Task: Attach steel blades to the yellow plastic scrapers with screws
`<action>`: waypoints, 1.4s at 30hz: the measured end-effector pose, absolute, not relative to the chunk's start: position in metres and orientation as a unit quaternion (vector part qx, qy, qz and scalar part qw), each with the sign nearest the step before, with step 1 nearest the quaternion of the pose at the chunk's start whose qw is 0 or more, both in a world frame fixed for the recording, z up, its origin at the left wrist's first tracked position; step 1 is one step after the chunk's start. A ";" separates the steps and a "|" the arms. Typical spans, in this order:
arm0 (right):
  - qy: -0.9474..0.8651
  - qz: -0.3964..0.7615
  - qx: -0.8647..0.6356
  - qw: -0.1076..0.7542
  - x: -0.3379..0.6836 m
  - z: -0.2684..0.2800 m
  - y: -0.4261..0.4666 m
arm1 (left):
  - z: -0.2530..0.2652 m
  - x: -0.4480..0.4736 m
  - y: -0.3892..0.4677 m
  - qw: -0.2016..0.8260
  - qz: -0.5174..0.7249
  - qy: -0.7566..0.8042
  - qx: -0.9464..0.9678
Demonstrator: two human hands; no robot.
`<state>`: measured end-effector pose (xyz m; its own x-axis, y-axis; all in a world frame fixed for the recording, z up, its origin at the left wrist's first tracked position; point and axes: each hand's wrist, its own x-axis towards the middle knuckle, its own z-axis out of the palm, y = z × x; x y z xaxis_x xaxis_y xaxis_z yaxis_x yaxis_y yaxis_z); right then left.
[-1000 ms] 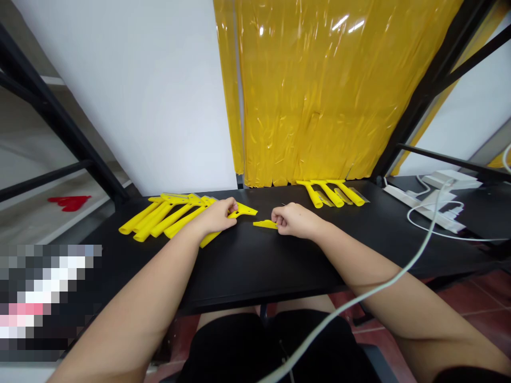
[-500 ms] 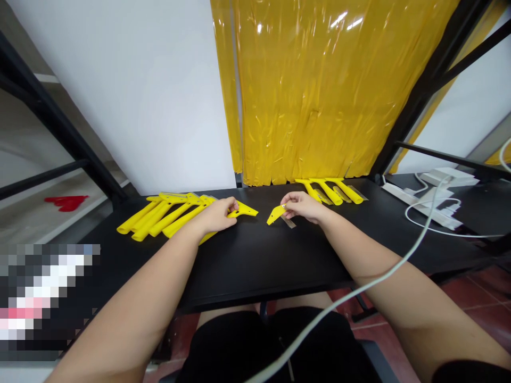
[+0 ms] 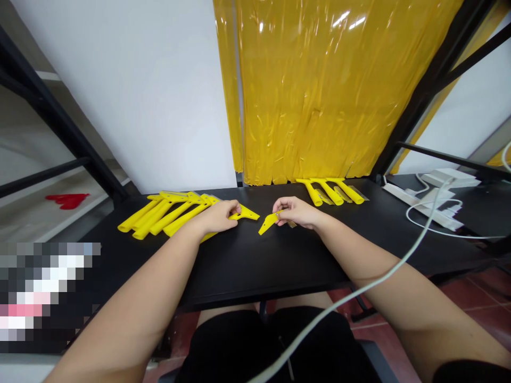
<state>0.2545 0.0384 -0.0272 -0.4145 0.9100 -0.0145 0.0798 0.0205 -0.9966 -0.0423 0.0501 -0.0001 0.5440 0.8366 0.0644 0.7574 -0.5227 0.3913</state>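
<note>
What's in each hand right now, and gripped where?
Left hand: a yellow handled tool, by its flat head. Right hand: a small yellow plate, by the end nearer the palm.

"What's behind the black surface (image 3: 255, 271) on your feed?"

"I've got a smooth white panel (image 3: 151, 106) rising behind the left part of its far edge. Farther right, behind the same edge, I see a glossy, wrinkled yellow sheet (image 3: 319, 106)."

"Light?"

"I catch two bright streaks (image 3: 341, 19) reflected near the sheet's top."

"And the sides?"

"A slanting black post (image 3: 74, 133) meets the far left corner for me, pale shelves (image 3: 40, 229) beyond it. A second black post (image 3: 428, 88) stands by the right part of the far edge."

"Floor?"

"Reddish tiles (image 3: 485, 290), pale joints, below the near edge's right end."
</note>
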 end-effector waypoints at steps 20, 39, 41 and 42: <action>-0.701 0.528 -0.370 0.305 0.233 -0.030 0.028 | 0.003 -0.040 0.045 0.156 0.096 0.461 0.869; -0.818 0.068 -0.529 0.216 0.258 -0.003 0.023 | 0.005 -0.039 0.044 0.167 0.132 0.460 0.862; -0.798 0.081 -0.569 0.178 0.262 -0.006 0.027 | 0.007 -0.038 0.044 0.168 0.147 0.462 0.858; -0.791 0.090 -0.582 0.163 0.262 -0.007 0.027 | 0.008 -0.038 0.043 0.169 0.152 0.462 0.857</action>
